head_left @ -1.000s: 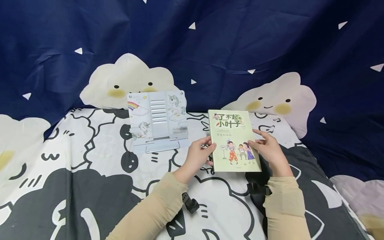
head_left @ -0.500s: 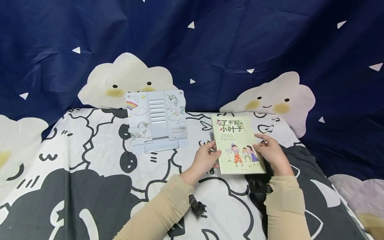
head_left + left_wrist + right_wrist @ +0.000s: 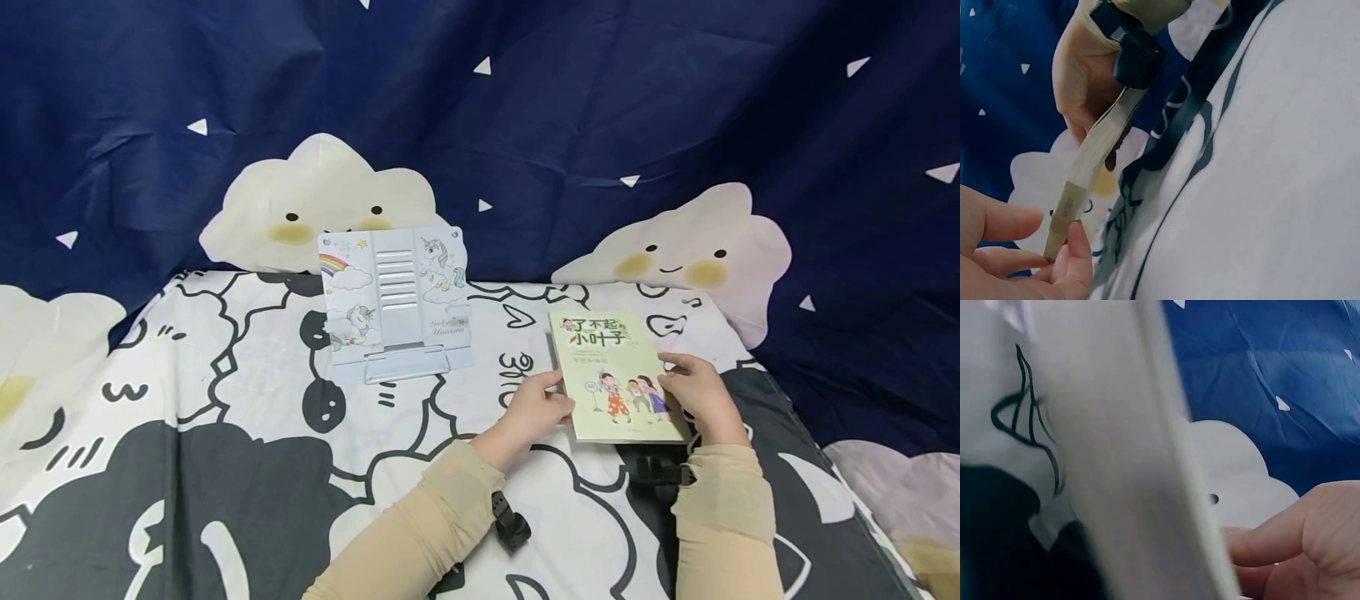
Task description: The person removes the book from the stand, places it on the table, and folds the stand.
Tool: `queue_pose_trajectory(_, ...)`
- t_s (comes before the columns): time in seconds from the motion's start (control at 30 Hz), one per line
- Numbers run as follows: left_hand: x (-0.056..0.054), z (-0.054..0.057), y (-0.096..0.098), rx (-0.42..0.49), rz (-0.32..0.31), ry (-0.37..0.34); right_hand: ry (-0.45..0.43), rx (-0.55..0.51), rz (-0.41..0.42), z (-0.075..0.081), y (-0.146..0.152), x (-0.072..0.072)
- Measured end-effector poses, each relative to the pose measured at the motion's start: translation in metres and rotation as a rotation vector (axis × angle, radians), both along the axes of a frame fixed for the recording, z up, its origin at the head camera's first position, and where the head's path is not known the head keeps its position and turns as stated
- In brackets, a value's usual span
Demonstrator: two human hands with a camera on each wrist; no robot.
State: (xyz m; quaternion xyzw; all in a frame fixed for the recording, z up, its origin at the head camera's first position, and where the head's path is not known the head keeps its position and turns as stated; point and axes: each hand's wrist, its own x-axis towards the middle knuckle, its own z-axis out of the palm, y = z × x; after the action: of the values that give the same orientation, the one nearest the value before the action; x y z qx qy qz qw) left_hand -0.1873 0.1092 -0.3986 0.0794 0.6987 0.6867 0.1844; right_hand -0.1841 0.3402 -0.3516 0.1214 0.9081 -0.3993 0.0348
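Book [image 3: 618,375]: between both hands at the right of the patterned cloth [image 3: 255,342], front cover showing; whether its lower edge touches the cloth I cannot tell.
Left hand [image 3: 534,414]: fingers clamped on the spine side, thumb on one face and fingertips on the other.
Right hand [image 3: 705,400]: fingers pinching the opposite, open-page side.
Drop: both holds sit at the edges, so if one hand lets go first, the book would probably swing down from the other.
Pages: a right-hand pinch that catches only the cover could let the book fall open.
Bump: the black wrist camera [image 3: 663,472] sits near the book's lower right corner and might knock it.
Book stand [image 3: 397,287]: well apart at the left; a stray corner or sleeve could shift or tip it.
Cloth: creased in places; a dragged book edge might bunch it and unsettle the stand.
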Motion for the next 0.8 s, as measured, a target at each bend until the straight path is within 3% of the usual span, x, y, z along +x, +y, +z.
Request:
queue_pose_trajectory(0.37,0.002,-0.002,0.015,0.026,-0.073,-0.079,-0.165,-0.130,-0.081,0.003,0.016,0.005)
queue_pose_trajectory(0.6,0.008,0.000,0.024,0.098,-0.083,-0.164,-0.159,-0.171,-0.107,-0.002,0.024,0.005)
queue_pose_trajectory(0.8,0.012,-0.001,0.027,0.062,-0.086,-0.141,-0.163,-0.203,-0.117,-0.007,0.028,0.003)
